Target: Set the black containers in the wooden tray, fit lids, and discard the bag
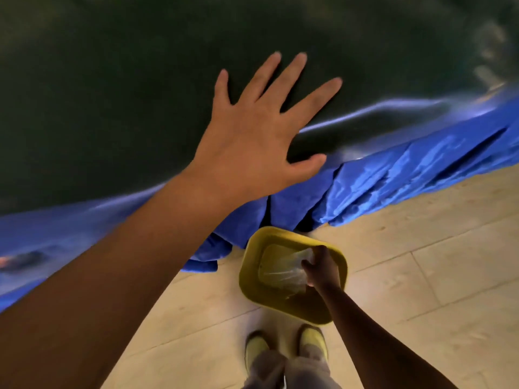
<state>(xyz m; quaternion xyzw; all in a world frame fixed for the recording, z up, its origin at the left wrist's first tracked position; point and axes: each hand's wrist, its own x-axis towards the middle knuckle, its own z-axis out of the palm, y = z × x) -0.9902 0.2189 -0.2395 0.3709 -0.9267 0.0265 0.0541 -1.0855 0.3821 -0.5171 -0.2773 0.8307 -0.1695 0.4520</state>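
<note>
- The right hand [320, 269] pinches a crumpled clear plastic bag [283, 273] in curled fingers, holding it over the open mouth of a yellow bin [254, 248] that stands on the pale wood floor [421, 248].
- The bag hangs inside the rim line of the bin, so the discard step looks nearly finished; only the release seems left to do.
- To do it well, I would lower the hand a little further into the opening before letting go, since a light film bag can drift or cling to the fingers and land on the floor.
- Opening all the fingers at once, rather than peeling them away one by one, should help it drop cleanly.
- The left hand [261, 136] is spread wide, fingers straight, palm down on the dark tabletop [112, 80] at its edge, apparently as a brace while the person leans down.
- A blue cloth [393, 175] hangs in folds from the table's edge, just beside the bin.
- The black containers, lids and wooden tray are not in view, so their state cannot be judged.
- The person's feet [286, 349] stand just behind the bin.
</note>
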